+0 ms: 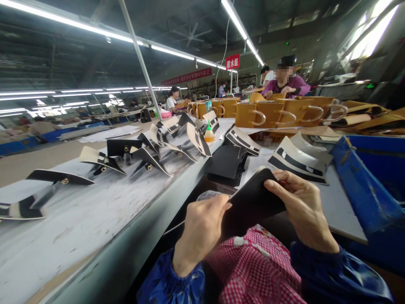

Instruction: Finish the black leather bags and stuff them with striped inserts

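Observation:
Both of my hands hold a black panel (253,200) above my lap, tilted, with a pale edge along its far side. My left hand (205,226) pinches its left end between thumb and fingers. At the panel's upper right corner, my right hand (299,202) grips with the thumb on the near face and the fingers behind. Just beyond lie a stack of black panels (226,162) and a cream piece with black strips (294,162). Another striped cream piece (243,141) rests behind the stack.
Several black and cream flaps with gold clasps (148,164) stand on the long white table (82,228) at left. A glue bottle (209,134) stands near its edge. Tan bags (262,114) line the back, before a person in purple (286,84). A blue bin (363,190) is at right.

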Available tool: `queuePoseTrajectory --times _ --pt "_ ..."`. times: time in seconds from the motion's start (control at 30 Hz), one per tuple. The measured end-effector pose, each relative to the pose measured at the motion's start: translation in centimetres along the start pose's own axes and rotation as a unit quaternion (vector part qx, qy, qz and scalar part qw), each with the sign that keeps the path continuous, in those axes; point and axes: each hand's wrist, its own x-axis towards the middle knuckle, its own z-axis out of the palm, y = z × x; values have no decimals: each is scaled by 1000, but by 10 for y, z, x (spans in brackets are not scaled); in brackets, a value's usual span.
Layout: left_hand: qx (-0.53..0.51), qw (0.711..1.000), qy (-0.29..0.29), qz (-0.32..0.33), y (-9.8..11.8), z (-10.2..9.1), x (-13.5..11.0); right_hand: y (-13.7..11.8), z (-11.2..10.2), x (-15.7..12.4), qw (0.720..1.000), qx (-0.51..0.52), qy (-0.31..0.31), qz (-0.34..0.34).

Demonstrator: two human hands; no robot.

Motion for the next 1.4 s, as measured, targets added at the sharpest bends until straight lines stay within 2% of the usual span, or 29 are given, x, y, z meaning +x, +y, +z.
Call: queuePoseTrajectory --times 0.07,0.17,0.27,0.5,0.57,0.67,0.8,0.97,1.1,1.27,1.4 --pt "-18 1000 4 -4 -5 0 -2 -1 0 -1 999 -16 -1 -35" --pt "-1 998 -1 -57 -9 1 -3 0 3 -3 992 -81 -3 -101" --pt "15 996 -9 -87 -6 5 -2 1 6 -4 984 -123 -21 -129" --pt "44 998 29 -40 3 17 1 -1 10 -6 992 -95 -63 -59" --pt "44 998 27 -36 3 17 -1 -1 10 -6 992 -85 -71 -58" --pt "21 998 29 -43 4 15 -4 0 12 -5 984 -104 -66 -127" --pt "-12 998 43 -55 6 10 -6 -6 15 -7 954 -154 -31 -254" --pt "-32 997 39 -53 7 6 -8 -13 19 -14 939 -176 -2 -297" --pt "-32 998 37 -47 6 6 -11 -15 21 -17 941 -156 20 -301" --pt "-33 998 29 -33 5 7 -13 -14 20 -17 968 -101 -21 -227" --pt "-35 999 28 -31 6 7 -13 -12 20 -16 977 -68 -24 -201"
